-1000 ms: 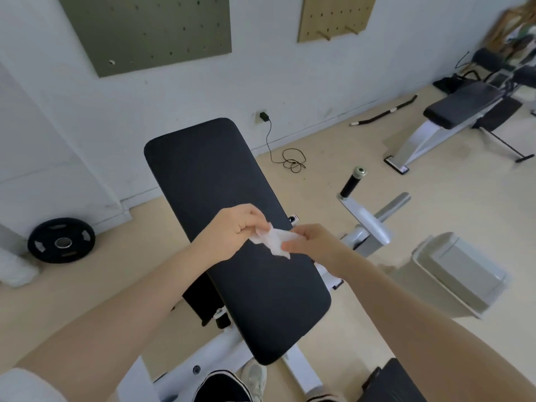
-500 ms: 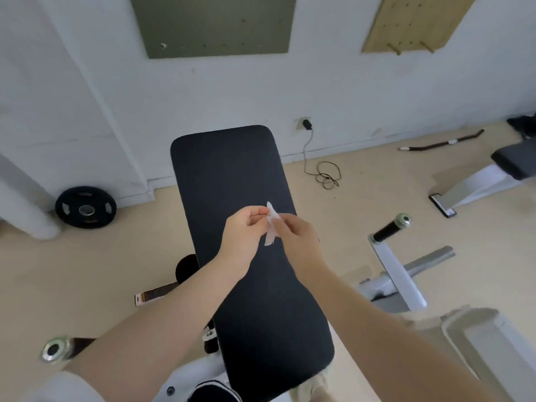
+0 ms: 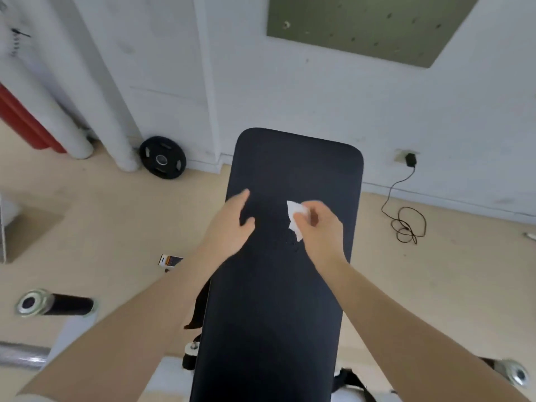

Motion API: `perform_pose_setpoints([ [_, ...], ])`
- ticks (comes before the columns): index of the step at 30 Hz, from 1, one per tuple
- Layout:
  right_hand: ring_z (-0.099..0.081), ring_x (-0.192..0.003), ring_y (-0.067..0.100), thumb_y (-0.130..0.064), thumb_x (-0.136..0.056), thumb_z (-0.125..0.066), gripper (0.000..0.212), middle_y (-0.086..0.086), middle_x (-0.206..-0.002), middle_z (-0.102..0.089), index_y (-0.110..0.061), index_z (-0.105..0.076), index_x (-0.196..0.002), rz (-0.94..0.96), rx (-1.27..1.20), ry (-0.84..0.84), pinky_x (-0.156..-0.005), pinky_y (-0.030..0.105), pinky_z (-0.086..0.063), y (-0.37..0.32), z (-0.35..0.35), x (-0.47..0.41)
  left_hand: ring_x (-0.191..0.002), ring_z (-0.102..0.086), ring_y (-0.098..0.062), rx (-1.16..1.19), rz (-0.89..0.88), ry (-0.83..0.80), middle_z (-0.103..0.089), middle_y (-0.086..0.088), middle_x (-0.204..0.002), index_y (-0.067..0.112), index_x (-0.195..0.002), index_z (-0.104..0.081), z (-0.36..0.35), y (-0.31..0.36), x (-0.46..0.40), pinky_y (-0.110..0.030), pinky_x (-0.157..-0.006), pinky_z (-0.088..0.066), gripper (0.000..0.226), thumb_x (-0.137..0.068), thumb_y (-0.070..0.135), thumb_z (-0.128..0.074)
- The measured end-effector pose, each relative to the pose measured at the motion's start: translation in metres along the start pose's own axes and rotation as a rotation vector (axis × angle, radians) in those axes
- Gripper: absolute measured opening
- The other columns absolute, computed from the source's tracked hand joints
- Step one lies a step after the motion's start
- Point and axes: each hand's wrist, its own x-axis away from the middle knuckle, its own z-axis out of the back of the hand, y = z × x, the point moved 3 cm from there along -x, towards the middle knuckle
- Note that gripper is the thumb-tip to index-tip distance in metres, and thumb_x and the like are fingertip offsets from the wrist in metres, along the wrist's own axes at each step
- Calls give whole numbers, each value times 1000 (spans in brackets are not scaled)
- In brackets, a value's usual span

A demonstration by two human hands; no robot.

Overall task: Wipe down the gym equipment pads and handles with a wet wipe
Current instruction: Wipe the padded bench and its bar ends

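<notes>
A long black bench pad (image 3: pixel 278 300) runs from the bottom of the view up toward the white wall. My right hand (image 3: pixel 319 227) is over the pad's upper right part, pinching a white wet wipe (image 3: pixel 295 217) whose corners stick out to the left of my fingers. My left hand (image 3: pixel 232 224) is open, with its fingers spread at the pad's left edge, and holds nothing. A black handle with a metal end cap (image 3: pixel 55 304) sticks out at the lower left. Another metal end cap (image 3: pixel 517 372) shows at the lower right.
A black weight plate (image 3: pixel 162 161) leans on the wall at the back left, beside white pipes. A black charger cable (image 3: pixel 406 224) lies coiled on the floor to the right. A small box (image 3: pixel 171 261) lies on the floor left of the pad.
My hands have come apart: the left let go of the wipe and moved to the pad's left edge, while the right keeps the wipe. My head has turned left, so the pad looks centred.
</notes>
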Motion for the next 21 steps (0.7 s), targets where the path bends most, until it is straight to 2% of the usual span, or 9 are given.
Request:
perform_pose_setpoints([
  [3,-54,-55,0,-22,-89,-53,8,-5,-65,-57,-23,-58,-83,79,3,-21,-51,10,-42,-7,-24,-39,-144,-17,-21,-249,-28,35,-12,-5,-158,13,-149,-5,12,-23,-45,-36,-116,-24,89,-85,28,-65],
  [5,-56,-56,7,-27,-92,-50,21,-4,-66,-54,-31,-58,-73,149,111,-24,-49,12,-41,-13,-47,-70,-146,-4,-23,-459,-52,3,3,-8,-158,8,-148,4,18,-32,-68,-33,-117,-14,107,-78,39,-70],
  [7,-47,-53,5,-27,-94,-48,39,-10,-64,-43,-39,-46,-57,268,224,14,-50,11,-32,-27,-67,-99,-146,4,-23,-588,-73,-39,12,-10,-157,5,-147,10,22,-40,-87,-32,-117,-9,119,-72,47,-72],
  [8,-43,-55,3,-25,-95,-48,43,-13,-66,-40,-41,-43,-55,342,271,42,-52,11,-29,-36,-76,-112,-146,5,-23,-628,-86,-56,13,-10,-157,5,-146,10,24,-43,-96,-33,-117,-9,120,-71,49,-72],
  [9,-44,-62,1,-22,-96,-48,39,-12,-72,-43,-40,-50,-61,409,311,55,-56,11,-30,-44,-84,-123,-146,4,-23,-668,-108,-71,13,-9,-157,5,-147,10,24,-47,-103,-33,-118,-9,120,-71,48,-72],
  [11,-50,-79,9,-14,-95,-49,21,0,-90,-55,-17,-68,-88,527,397,85,-67,17,-36,-56,-100,-145,-146,5,-22,-723,-162,-92,15,-8,-157,6,-147,11,22,-52,-113,-33,-118,-10,117,-73,47,-70],
  [13,-52,-90,22,-5,-93,-48,20,11,-101,-57,-3,-66,-102,617,524,101,-72,26,-42,-62,-114,-168,-146,5,-21,-703,-173,-94,15,-6,-157,8,-147,12,18,-57,-115,-33,-118,-10,114,-75,46,-68],
  [16,-49,-97,28,3,-90,-44,23,14,-107,-54,-1,-62,-105,666,708,32,-74,32,-44,-57,-131,-194,-146,4,-21,-638,-132,-70,13,-6,-158,9,-147,12,15,-67,-114,-32,-117,-8,109,-78,48,-64],
  [21,-53,-80,30,12,-78,-54,18,13,-90,-60,0,-63,-90,746,719,-32,-63,30,-45,-34,-141,-187,-146,-1,-20,-569,-95,-83,7,-1,-159,12,-148,7,14,-78,-116,-33,-116,-14,104,-79,50,-61],
])
